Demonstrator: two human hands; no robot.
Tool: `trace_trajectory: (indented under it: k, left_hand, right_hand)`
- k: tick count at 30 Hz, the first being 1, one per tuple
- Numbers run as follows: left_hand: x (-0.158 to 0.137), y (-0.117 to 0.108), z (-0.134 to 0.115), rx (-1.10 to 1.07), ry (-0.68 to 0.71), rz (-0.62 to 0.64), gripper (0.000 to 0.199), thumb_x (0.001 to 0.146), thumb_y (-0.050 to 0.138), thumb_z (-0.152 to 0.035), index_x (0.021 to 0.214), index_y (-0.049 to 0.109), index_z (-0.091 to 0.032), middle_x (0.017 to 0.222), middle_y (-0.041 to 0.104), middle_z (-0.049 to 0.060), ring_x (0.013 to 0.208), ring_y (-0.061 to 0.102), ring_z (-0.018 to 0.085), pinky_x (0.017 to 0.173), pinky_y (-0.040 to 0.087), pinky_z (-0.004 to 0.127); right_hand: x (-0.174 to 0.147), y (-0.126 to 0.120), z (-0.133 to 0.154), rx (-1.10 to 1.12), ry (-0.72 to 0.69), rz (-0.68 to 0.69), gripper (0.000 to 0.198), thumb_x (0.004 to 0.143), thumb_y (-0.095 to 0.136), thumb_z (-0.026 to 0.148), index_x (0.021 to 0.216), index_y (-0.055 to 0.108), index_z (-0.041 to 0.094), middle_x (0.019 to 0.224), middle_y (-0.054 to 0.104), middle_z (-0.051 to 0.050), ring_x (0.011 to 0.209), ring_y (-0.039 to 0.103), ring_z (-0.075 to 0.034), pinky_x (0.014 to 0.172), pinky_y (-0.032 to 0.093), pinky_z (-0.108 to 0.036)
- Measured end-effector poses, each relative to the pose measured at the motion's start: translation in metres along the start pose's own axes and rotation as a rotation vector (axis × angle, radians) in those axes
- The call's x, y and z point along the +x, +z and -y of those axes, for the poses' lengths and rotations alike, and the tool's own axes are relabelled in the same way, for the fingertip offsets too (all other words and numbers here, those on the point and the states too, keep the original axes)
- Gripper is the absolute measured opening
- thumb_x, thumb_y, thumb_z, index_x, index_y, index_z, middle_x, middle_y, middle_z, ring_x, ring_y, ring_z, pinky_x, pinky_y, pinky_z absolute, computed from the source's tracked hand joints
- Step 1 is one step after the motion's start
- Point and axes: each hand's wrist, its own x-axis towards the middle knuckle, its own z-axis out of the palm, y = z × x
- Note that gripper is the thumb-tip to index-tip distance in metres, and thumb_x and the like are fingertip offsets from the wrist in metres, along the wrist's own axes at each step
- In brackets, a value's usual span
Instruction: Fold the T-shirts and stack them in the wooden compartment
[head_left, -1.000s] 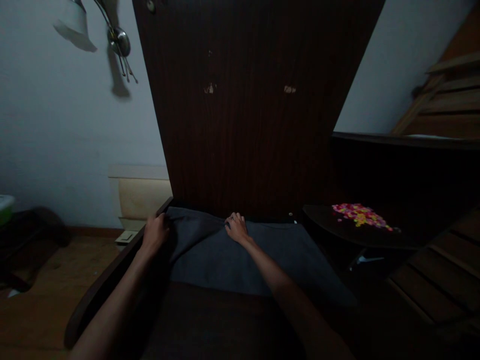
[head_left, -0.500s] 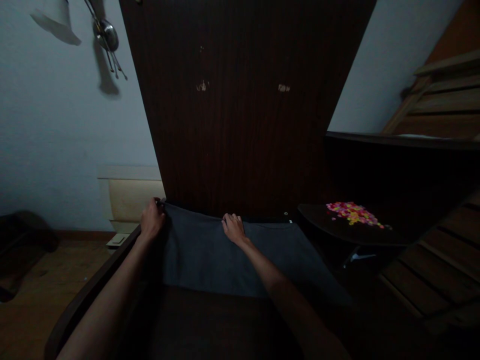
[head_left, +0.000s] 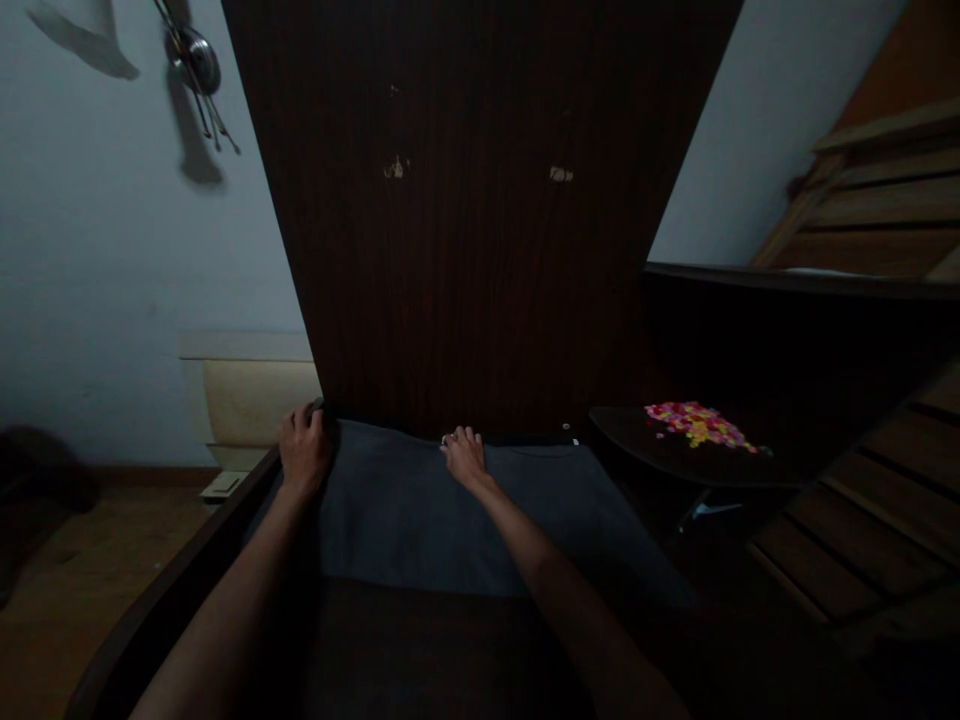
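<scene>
A dark grey cloth (head_left: 405, 510) lies spread over a dark wooden surface, its far edge along the foot of an upright dark panel. My left hand (head_left: 304, 450) is at the far left corner of the cloth, its fingers bent over the edge beside the raised side rim. My right hand (head_left: 465, 456) holds the middle of the far edge, fingers curled over the fabric. A small white tag shows near the cloth's far right corner. The fingertips of both hands are partly hidden.
The tall dark wooden panel (head_left: 480, 230) rises behind the cloth. A dark curved shelf (head_left: 622, 428) at the right bears a heap of pink and yellow petal-like pieces (head_left: 701, 424). Wooden slats (head_left: 885, 510) stand far right. A wall lamp (head_left: 193, 62) hangs upper left.
My left hand has turned and closed lower over the cloth's left corner, and the fabric there lies further down over the left side. My right hand stays at the far edge. The view shifted slightly.
</scene>
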Motion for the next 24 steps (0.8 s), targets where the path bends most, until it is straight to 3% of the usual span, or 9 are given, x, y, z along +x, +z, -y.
trace_trajectory:
  k: [4,7,9,12,18,24]
  left_hand:
    - [-0.003,-0.005,-0.028,-0.076,0.101,0.064,0.025,0.079,0.044,-0.010,0.095,0.063,-0.014,0.113,0.060,0.018,0.107,0.052,0.031,0.092,0.044,0.044]
    - [-0.016,-0.001,-0.069,-0.211,0.274,0.236,0.025,0.085,0.042,-0.017,0.098,0.063,-0.017,0.104,0.065,0.012,0.099,0.058,0.024,0.089,0.047,0.036]
    - [-0.030,0.010,-0.097,-0.266,0.375,0.352,0.029,0.091,0.039,-0.023,0.107,0.063,-0.018,0.113,0.066,0.012,0.104,0.059,0.022,0.094,0.046,0.033]
    - [-0.052,0.031,-0.123,-0.251,0.414,0.458,0.041,0.095,0.035,-0.033,0.124,0.057,-0.015,0.132,0.059,0.014,0.124,0.051,0.024,0.106,0.038,0.039]
    - [-0.075,0.057,-0.125,-0.173,0.439,0.469,0.053,0.096,0.031,-0.037,0.137,0.050,-0.011,0.144,0.049,0.016,0.139,0.035,0.028,0.116,0.023,0.047]
    - [-0.077,0.064,-0.121,-0.167,0.465,0.461,0.057,0.095,0.028,-0.043,0.142,0.045,-0.014,0.147,0.045,0.014,0.142,0.030,0.028,0.116,0.020,0.049]
  right_hand:
    - [0.002,0.001,-0.003,-0.015,-0.010,0.008,0.026,0.096,0.043,0.026,0.108,0.066,0.021,0.114,0.059,-0.013,0.108,0.047,-0.025,0.087,0.035,-0.037]
    - [0.003,0.000,-0.001,-0.029,-0.006,0.012,0.025,0.095,0.044,0.024,0.107,0.066,0.020,0.114,0.059,-0.013,0.108,0.048,-0.025,0.087,0.035,-0.037]
    - [0.001,-0.003,0.001,-0.036,-0.011,0.008,0.026,0.095,0.044,0.024,0.108,0.066,0.019,0.113,0.060,-0.013,0.108,0.048,-0.025,0.087,0.036,-0.037]
    - [-0.005,-0.009,0.001,-0.039,-0.025,-0.010,0.027,0.095,0.044,0.024,0.109,0.065,0.018,0.113,0.061,-0.013,0.108,0.049,-0.025,0.089,0.037,-0.037]
    - [-0.032,-0.016,-0.033,0.048,-0.082,-0.083,0.034,0.096,0.041,0.026,0.119,0.064,0.018,0.131,0.058,-0.011,0.123,0.047,-0.023,0.106,0.031,-0.039]
    - [-0.065,-0.016,-0.093,0.121,-0.110,0.032,0.050,0.100,0.029,0.041,0.142,0.044,0.020,0.150,0.042,-0.009,0.141,0.031,-0.022,0.114,0.024,-0.043]
